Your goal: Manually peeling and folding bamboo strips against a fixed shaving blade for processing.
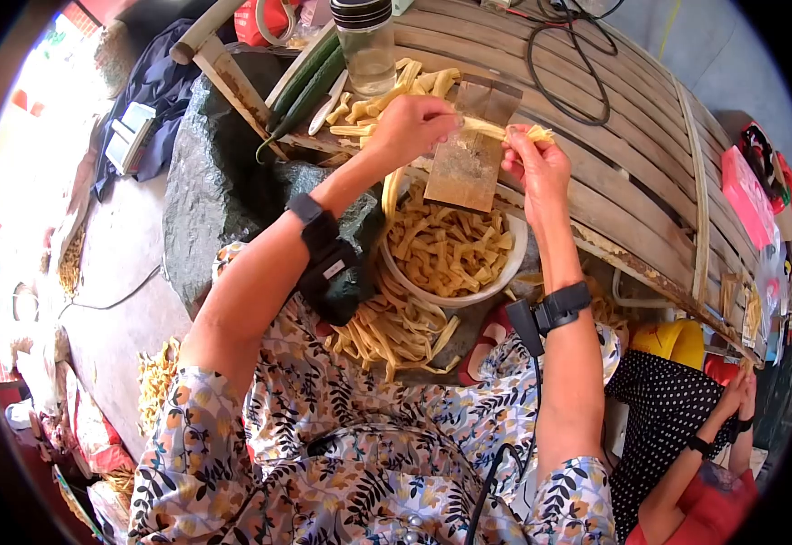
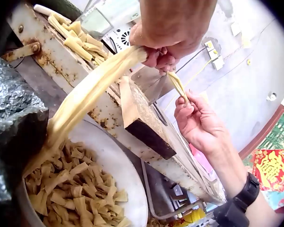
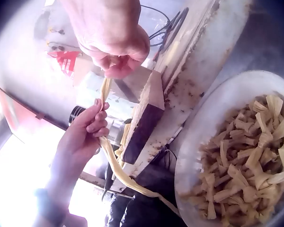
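A long pale-yellow strip (image 1: 484, 127), looking like bean curd skin, stretches between both hands above a wooden board (image 1: 461, 173). My left hand (image 1: 414, 127) pinches it on one side, and its long tail (image 2: 87, 90) hangs down toward the bowl. At the other end, the fingertips of my right hand (image 1: 537, 163) pinch the strip, with a short end sticking out past them. Below the board, a white bowl (image 1: 520, 250) holds many short folded or knotted yellow pieces (image 1: 450, 245). A flat grey blade-like piece (image 2: 156, 90) shows on the board in the left wrist view.
More yellow pieces (image 1: 428, 82) lie on the slatted bench beside a lidded glass jar (image 1: 368, 59) and green cucumbers (image 1: 309, 86). Long strips (image 1: 396, 331) are heaped below the bowl. A black cable (image 1: 587, 91) loops over the slats. Another person (image 1: 705, 472) sits at right.
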A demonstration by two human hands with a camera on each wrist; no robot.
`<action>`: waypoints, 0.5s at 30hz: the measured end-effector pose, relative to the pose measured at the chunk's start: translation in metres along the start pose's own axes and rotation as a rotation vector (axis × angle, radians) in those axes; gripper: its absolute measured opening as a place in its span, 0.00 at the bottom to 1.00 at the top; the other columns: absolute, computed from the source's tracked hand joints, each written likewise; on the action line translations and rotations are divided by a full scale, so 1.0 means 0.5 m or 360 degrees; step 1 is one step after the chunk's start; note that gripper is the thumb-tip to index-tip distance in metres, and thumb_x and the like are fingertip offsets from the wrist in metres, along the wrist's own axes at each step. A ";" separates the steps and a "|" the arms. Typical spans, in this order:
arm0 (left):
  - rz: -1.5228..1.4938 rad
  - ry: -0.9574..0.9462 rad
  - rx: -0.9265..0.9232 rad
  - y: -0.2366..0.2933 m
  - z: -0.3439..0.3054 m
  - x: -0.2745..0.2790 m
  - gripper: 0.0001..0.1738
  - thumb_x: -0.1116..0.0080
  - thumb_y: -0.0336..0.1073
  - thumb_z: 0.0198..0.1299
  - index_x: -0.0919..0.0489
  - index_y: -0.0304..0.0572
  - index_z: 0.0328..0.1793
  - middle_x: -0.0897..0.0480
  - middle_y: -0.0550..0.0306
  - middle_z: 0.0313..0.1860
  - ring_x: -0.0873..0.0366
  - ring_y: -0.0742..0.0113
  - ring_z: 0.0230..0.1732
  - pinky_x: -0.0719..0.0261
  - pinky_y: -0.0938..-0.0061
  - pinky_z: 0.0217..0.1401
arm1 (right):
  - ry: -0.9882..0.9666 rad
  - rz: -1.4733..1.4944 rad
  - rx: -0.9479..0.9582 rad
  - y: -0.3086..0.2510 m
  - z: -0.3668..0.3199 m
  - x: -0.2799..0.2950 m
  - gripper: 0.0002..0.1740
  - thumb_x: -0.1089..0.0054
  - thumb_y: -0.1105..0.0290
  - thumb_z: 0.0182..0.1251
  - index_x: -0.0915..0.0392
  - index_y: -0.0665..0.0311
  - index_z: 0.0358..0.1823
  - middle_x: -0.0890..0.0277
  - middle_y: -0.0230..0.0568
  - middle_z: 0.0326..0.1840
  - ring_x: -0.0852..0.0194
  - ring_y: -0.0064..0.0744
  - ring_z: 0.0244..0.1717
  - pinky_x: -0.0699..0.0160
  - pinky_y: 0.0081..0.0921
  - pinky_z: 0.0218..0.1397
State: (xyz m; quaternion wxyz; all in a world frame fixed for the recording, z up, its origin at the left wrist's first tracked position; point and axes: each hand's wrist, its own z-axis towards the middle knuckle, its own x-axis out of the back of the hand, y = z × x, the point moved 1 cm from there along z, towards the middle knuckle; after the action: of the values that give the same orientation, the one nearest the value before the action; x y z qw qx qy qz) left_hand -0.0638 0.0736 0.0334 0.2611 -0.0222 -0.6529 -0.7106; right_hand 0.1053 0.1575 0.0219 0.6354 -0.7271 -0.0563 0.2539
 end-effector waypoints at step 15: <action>0.0204 0.0151 -0.0029 -0.037 0.036 -0.026 0.11 0.43 0.38 0.56 0.20 0.36 0.31 0.27 0.68 0.19 0.36 0.83 0.18 0.38 0.85 0.19 | 0.0128 -0.0266 0.0111 0.051 0.049 0.009 0.08 0.42 0.71 0.57 0.24 0.69 0.32 0.27 0.33 0.22 0.33 0.17 0.20 0.30 0.14 0.23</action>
State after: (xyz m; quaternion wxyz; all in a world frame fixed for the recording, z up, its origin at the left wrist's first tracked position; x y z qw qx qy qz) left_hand -0.0657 0.0950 0.0141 0.3364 -0.0327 -0.6307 -0.6985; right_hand 0.0924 0.1764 -0.0051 0.6811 -0.7069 -0.0823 0.1724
